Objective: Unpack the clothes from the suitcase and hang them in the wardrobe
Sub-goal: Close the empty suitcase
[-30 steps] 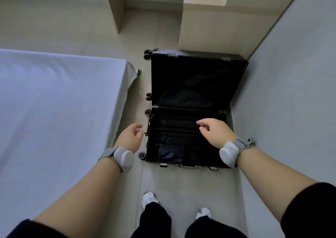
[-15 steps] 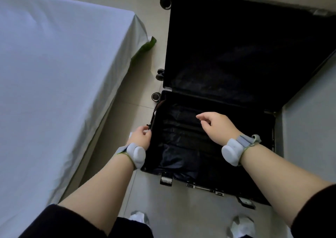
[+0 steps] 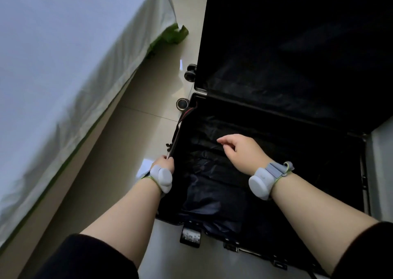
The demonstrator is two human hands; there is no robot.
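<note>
- Pale glossy tiled floor carries everything in view; the person's two forearms reach over it from the near edge in black sleeves.
- Each wrist wears a white rounded strap-on device.
- Black hard-shell suitcase lies open on the floor, right of centre, with a metal latch on its near edge.
- Near half of the case holds dark navy crumpled fabric; whether it is clothing cannot be told.
- Left hand sits at the left rim of the near half, fingers curled over that rim.
- Right hand hovers above the fabric, fingers loosely bent, holding nothing.
- Two black caster wheels project from the case's left side by the hinge.
- White-sheeted bed fills the left; a green crumpled piece shows under its far corner.
</note>
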